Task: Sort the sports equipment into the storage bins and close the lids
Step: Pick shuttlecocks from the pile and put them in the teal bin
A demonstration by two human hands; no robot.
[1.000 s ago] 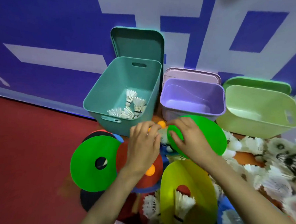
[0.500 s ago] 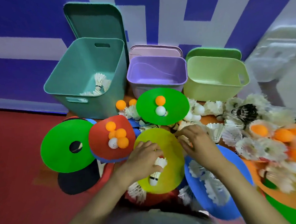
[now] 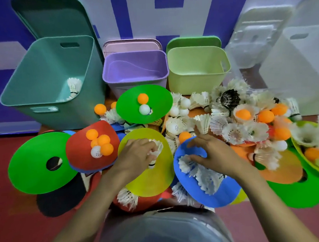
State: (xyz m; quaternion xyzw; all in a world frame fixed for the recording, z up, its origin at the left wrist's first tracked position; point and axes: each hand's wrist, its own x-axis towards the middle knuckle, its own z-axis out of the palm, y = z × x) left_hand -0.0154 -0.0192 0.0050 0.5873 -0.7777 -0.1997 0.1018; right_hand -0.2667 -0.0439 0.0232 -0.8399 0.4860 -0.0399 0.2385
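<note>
Left hand (image 3: 136, 155) grips a shuttlecock (image 3: 155, 150) over the yellow disc (image 3: 149, 180); right hand (image 3: 210, 155), fingers spread, reaches into shuttlecocks on the blue disc (image 3: 205, 196); best gather gently by the corks, then drop into the teal bin (image 3: 47, 80).

The red floor (image 3: 22, 229) carries bins (image 3: 43, 112), discs (image 3: 31, 164) and shuttlecocks (image 3: 235, 133).

Blurred white bin (image 3: 300, 67) at right cut off by the edge, teal lid (image 3: 53, 17) cropped at top, shuttlecock (image 3: 157, 148) mostly hidden under left hand (image 3: 136, 155), black disc (image 3: 61, 198) half covered by green disc (image 3: 37, 164)
</note>
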